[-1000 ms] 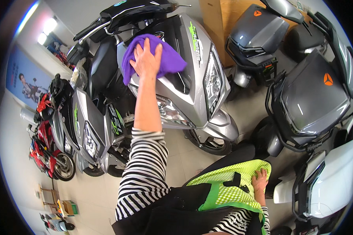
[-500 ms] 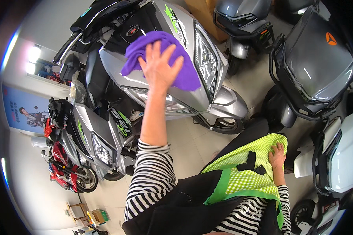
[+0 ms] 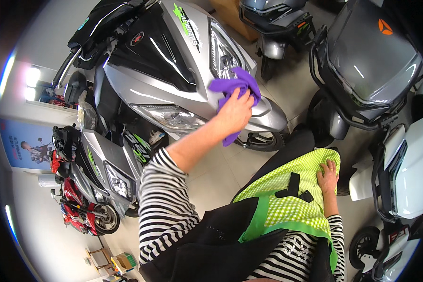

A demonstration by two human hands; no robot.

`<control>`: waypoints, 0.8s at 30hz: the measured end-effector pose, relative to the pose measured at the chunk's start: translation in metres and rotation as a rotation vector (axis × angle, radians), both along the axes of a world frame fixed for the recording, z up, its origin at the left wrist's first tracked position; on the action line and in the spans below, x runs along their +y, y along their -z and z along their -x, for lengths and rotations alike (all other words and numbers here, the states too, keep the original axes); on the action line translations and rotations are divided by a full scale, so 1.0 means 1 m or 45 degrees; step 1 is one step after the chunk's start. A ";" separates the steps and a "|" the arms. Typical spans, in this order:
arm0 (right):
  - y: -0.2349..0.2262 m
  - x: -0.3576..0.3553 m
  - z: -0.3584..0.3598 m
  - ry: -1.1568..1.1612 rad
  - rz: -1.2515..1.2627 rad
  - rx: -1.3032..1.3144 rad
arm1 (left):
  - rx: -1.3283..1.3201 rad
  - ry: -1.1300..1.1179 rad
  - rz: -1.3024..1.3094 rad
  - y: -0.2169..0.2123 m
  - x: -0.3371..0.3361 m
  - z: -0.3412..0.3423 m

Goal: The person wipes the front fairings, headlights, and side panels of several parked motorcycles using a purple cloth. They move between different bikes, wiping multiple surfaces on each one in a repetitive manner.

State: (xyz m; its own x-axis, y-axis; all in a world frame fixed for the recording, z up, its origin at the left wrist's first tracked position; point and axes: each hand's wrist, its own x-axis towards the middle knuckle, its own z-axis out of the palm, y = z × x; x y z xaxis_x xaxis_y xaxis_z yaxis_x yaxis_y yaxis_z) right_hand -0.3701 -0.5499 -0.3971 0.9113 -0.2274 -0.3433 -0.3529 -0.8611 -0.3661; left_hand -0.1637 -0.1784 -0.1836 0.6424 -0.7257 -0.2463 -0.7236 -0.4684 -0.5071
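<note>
My left hand (image 3: 238, 110) grips a bunched purple cloth (image 3: 240, 84) at the lower nose of a silver scooter (image 3: 174, 61). The cloth lies over the tip of the front panel, between the two headlights and just above the front mudguard (image 3: 272, 116). One end of it hangs down below my fingers. My right hand (image 3: 328, 177) rests flat, fingers stretched, on the green-and-white checked apron (image 3: 296, 188) over my leg. It holds nothing.
Another silver scooter (image 3: 105, 162) and a red motorcycle (image 3: 77, 207) stand at the left. To the right are a grey vehicle with a black tube guard (image 3: 371, 61) and a white one (image 3: 411, 169). A cardboard box (image 3: 232, 19) stands behind; tiled floor (image 3: 216, 178) lies between.
My left hand has moved right and down with the cloth, from the upper front panel to the nose. Its spread fingers have closed, bunching the cloth. My right hand stays on the apron.
</note>
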 end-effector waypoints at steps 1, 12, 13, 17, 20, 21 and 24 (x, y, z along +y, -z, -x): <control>0.000 0.000 0.000 0.013 0.001 0.006 | 0.009 -0.010 -0.046 -0.006 -0.002 -0.012; -0.004 -0.004 0.004 0.107 -0.035 -0.038 | -0.465 -0.902 0.234 -0.131 0.005 -0.208; -0.005 -0.005 0.005 0.115 -0.034 -0.033 | -0.478 -0.913 0.207 -0.127 0.002 -0.214; -0.008 -0.005 0.003 0.139 -0.055 -0.011 | -0.448 -0.940 0.005 -0.106 -0.018 -0.224; -0.011 -0.005 0.002 0.145 -0.071 -0.017 | -0.393 -0.868 -0.131 -0.080 -0.040 -0.221; -0.012 -0.005 0.001 0.144 -0.077 -0.024 | -0.353 -0.879 -0.176 -0.073 -0.047 -0.219; -0.014 -0.006 0.001 0.166 -0.091 -0.009 | -0.265 -0.847 -0.254 -0.045 -0.064 -0.203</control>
State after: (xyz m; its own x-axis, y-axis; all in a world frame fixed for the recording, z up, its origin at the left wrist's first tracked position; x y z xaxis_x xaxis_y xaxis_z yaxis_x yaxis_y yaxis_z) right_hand -0.3709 -0.5561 -0.3827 0.8781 -0.3190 -0.3565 -0.4571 -0.7796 -0.4281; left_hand 0.0397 -0.2428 -0.1384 0.9802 -0.1190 -0.1581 -0.1970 -0.6600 -0.7250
